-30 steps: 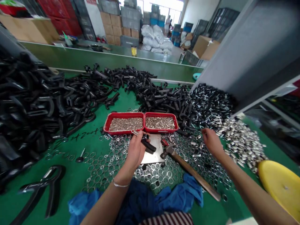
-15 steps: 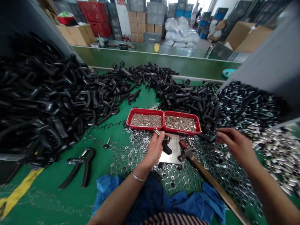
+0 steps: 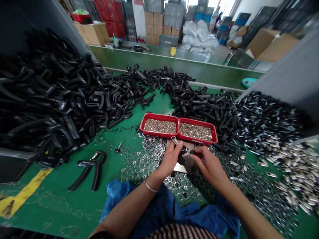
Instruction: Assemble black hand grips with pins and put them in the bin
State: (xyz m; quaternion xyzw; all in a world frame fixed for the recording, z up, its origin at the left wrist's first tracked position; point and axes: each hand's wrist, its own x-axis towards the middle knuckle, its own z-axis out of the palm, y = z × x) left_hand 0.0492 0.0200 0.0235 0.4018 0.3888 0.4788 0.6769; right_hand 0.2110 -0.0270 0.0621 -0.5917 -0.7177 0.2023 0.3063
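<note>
My left hand (image 3: 169, 159) is closed around a black plastic handle piece with a metal spring (image 3: 174, 140) sticking up from it. My right hand (image 3: 208, 163) has come up against it, its fingers pinched on a small dark part (image 3: 188, 151) at the handle's end. Both hands hover over a small metal plate (image 3: 183, 165) lying on a bed of loose metal rings (image 3: 139, 162). Just beyond them sits a red double tray (image 3: 178, 118) filled with small metal pieces.
Large heaps of black handle parts (image 3: 57, 99) cover the left and back of the green table. Silver and dark small parts (image 3: 279, 149) pile up on the right. An assembled hand gripper (image 3: 88, 169) lies at the left front. Blue cloth (image 3: 174, 209) covers my lap.
My right hand has swung left from the parts pile and joined my left hand at the handle piece. The view has shifted left; the hammer is no longer seen.
</note>
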